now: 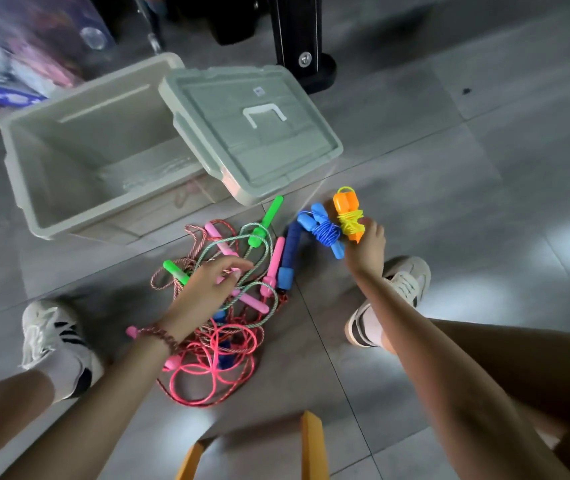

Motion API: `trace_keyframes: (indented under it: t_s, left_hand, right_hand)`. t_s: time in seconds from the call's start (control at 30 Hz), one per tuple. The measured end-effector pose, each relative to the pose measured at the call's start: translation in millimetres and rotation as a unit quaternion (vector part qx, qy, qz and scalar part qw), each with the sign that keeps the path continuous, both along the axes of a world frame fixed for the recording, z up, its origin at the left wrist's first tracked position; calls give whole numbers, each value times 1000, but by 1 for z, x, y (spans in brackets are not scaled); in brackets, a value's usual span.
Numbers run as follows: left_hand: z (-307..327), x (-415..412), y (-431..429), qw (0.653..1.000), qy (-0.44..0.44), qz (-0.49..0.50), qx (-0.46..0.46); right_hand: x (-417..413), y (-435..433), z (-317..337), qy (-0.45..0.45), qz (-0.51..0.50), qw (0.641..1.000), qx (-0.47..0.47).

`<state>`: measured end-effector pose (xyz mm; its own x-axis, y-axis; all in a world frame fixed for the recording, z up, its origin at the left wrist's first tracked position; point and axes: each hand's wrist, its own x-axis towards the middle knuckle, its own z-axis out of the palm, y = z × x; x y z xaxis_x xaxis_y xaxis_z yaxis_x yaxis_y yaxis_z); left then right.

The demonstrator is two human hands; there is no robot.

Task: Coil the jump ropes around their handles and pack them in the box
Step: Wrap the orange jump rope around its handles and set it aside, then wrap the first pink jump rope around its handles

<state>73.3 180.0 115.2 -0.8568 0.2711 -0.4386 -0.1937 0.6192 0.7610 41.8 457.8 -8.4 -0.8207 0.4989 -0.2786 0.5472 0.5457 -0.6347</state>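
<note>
A tangle of loose jump ropes [228, 320] with pink, green and blue handles lies on the grey floor between my feet. My left hand [207, 285] reaches into the pile, its fingers curled round a pink handle and cord. My right hand [366, 247] holds a coiled orange-handled rope [347, 213] wrapped in yellow cord. Beside it lies a coiled blue rope [323, 228] on the floor. The pale grey box [79, 161] stands open behind the pile, and I see nothing inside it.
The box lid [252, 133] leans on the box's right rim. A black stand base [306, 46] and a clear bag of items [16, 57] sit behind. My shoes [51, 337] flank the pile. A yellow stool edge [311, 445] is below me.
</note>
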Motion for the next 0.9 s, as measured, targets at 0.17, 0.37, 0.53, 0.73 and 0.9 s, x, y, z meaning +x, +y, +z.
trace_keyframes:
  t_s: [0.17, 0.37, 0.53, 0.73, 0.9]
  left_hand:
    - [10, 25, -32, 999, 16, 44, 10]
    - [18, 49, -69, 999, 7, 51, -11]
    - [16, 60, -82, 997, 6, 81, 15]
    - [7, 71, -84, 996, -17, 77, 31]
    - [8, 76, -87, 997, -20, 75, 30]
  right_hand:
    - [13, -52, -22, -94, 246, 962, -78]
    - [34, -97, -36, -194, 402, 884, 140]
    - [25, -114, -33, -111, 491, 844, 185]
    - [21, -124, -39, -175, 538, 796, 215]
    - [17, -116, -16, -109, 457, 856, 216]
